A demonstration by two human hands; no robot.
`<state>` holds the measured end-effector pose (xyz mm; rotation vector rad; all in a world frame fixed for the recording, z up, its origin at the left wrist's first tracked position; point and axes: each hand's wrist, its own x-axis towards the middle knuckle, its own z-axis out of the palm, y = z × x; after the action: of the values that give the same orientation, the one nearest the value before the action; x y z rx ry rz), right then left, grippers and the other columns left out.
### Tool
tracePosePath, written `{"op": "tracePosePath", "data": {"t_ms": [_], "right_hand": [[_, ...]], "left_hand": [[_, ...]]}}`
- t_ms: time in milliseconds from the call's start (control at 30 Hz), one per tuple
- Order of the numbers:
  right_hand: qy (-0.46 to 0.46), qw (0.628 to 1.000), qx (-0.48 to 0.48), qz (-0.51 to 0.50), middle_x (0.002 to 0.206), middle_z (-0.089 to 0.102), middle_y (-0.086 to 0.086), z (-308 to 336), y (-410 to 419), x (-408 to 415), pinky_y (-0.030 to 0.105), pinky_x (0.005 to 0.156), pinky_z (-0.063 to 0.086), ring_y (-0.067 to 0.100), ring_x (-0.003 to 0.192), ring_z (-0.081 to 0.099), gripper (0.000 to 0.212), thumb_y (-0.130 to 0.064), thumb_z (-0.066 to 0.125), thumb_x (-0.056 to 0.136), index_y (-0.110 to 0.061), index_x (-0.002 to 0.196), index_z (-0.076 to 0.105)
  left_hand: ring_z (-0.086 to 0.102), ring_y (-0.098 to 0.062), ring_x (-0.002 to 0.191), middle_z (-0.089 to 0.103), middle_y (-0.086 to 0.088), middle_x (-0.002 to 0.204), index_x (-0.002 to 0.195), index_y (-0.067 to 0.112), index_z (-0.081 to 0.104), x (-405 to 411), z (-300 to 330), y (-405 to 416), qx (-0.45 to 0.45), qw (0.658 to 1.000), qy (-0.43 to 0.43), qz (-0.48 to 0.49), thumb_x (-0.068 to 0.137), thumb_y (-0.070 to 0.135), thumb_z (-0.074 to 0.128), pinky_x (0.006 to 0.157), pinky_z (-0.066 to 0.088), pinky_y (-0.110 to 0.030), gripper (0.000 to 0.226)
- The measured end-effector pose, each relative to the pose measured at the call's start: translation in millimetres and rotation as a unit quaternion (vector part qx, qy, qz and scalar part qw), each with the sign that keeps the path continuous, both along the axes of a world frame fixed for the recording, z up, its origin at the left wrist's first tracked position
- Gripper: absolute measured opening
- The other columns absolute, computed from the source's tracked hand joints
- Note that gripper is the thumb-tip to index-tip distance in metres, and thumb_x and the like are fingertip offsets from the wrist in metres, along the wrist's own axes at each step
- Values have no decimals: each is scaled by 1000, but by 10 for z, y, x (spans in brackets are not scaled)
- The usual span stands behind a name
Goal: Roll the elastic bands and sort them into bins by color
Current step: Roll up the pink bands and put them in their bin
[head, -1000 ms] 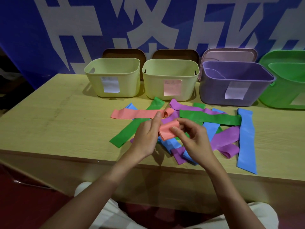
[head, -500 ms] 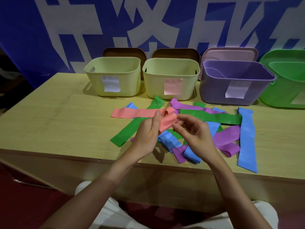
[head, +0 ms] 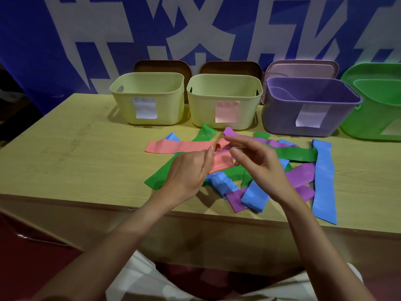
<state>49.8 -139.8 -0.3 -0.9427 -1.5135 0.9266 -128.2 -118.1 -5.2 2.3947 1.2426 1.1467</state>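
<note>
Pink band [head: 221, 162] — half-rolled, long axis left-right, left hand [head: 188, 170] holding

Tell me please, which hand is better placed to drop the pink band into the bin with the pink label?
Probably the left hand: it already holds the pink band, while the right hand hovers open beside it. The pink-label bin stands straight ahead.

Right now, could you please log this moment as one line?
left hand: holds pink band | right hand: open, beside it | bins: no bands visible | stage: rolling
</note>
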Motion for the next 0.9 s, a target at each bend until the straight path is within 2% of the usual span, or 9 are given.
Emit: {"op": "tracePosePath", "data": {"t_ms": [100,167,267,367,433,567,700,800,900], "right_hand": [[-34,999,-3,27,109,69,10,-10,18,1,44,85,55,26,97,66,34,-29,68,84,-11,113,68],[-33,999,-1,35,101,69,15,-25,25,-15,49,83,54,28,90,66,29,-26,72,83,-12,108,68],[-26,999,9,46,97,66,25,-19,15,-42,50,82,52,40,87,62,28,-27,73,81,-15,106,68],[-39,998,11,46,96,69,22,-20,19,-29,47,83,54,35,89,66,23,-11,68,84,-12,107,68],[-63,997,11,39,94,71,18,-27,32,-15,46,82,55,30,86,69,23,-13,67,84,-9,107,68],[-99,994,10,40,83,71,13,-37,23,-1,37,74,55,16,72,67,25,-23,64,84,-9,104,67],[-113,992,18,52,81,70,7,-86,9,34,28,71,53,10,70,65,15,-17,63,88,-14,102,66],[-104,993,31,53,77,68,-13,-92,8,87,21,67,52,4,67,62,21,-8,63,89,-24,101,66],[-116,991,42,55,77,68,-14,-86,-4,127,16,66,49,2,68,61,21,-10,64,88,-23,104,66]], "left_hand": [[37,-19,46,36,7,52,61,24,39,-16,-18,11,2,1000,4,10,99,39,21,47,31,-34,45],[36,-13,46,33,11,51,59,32,33,-11,-11,-4,-11,1000,-18,5,100,37,23,49,30,-33,42],[37,-6,45,33,11,50,60,32,37,2,-10,-13,-88,991,-95,-22,104,26,29,48,26,-20,45],[33,-4,42,36,9,43,56,23,40,6,7,3,-190,970,-145,-32,105,22,30,48,26,-25,49],[29,-4,38,34,8,38,55,19,37,12,40,18,-260,949,-172,-39,105,21,30,45,24,-25,51],[17,-6,35,26,10,40,59,14,35,4,119,23,-404,888,-201,-85,104,25,29,40,11,-19,47],[25,-10,37,41,0,46,63,9,45,-87,105,42,-538,818,-165,-121,98,44,35,44,13,-24,50],[44,-14,43,59,-7,62,76,8,58,-169,70,89,-627,752,-171,-109,84,55,47,43,32,-22,49],[66,-19,61,70,-15,82,96,1,63,-247,49,133,-698,653,-265,-126,74,41,71,56,55,-27,46]]}}
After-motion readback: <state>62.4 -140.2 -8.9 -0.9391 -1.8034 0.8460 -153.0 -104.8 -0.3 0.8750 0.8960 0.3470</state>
